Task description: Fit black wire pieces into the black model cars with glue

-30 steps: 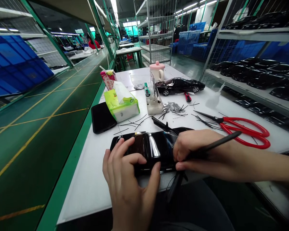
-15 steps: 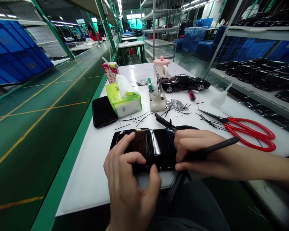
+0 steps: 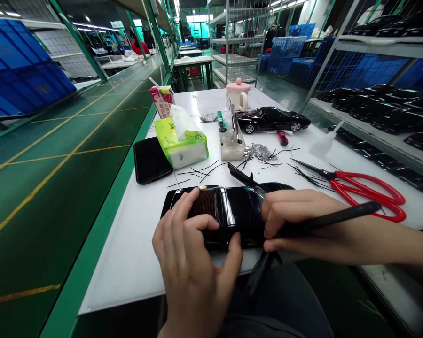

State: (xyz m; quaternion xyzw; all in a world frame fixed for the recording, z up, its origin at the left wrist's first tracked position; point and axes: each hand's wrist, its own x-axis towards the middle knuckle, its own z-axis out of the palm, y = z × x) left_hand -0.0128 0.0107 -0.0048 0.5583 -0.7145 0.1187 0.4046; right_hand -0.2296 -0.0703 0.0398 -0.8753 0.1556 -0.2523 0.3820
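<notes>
A glossy black model car (image 3: 238, 202) lies crosswise at the table's near edge, both doors swung out. The far door (image 3: 240, 174) points up and away, the near door (image 3: 259, 274) hangs over the edge. My left hand (image 3: 193, 253) grips the car's rear half, fingers curved over the louvred back and thumb against the near side. Pinched in my right hand (image 3: 292, 218) is a slim black stick-like tool (image 3: 348, 214), its back end sticking out to the right. The tool's tip is hidden behind my fingers, close to the car's front door opening.
Red-handled scissors (image 3: 370, 192) lie right, beside black strips (image 3: 312, 178). Behind the car are a tissue pack (image 3: 183, 145), a black phone (image 3: 151, 160), a tape dispenser (image 3: 231, 146), another model car (image 3: 273, 120) and a lidded mug (image 3: 238, 96). A green conveyor (image 3: 74, 169) runs left.
My right hand has shifted slightly right, and the tool's back end now reaches farther right. My left thumb and index finger have moved slightly right along the car. The view has shifted a little.
</notes>
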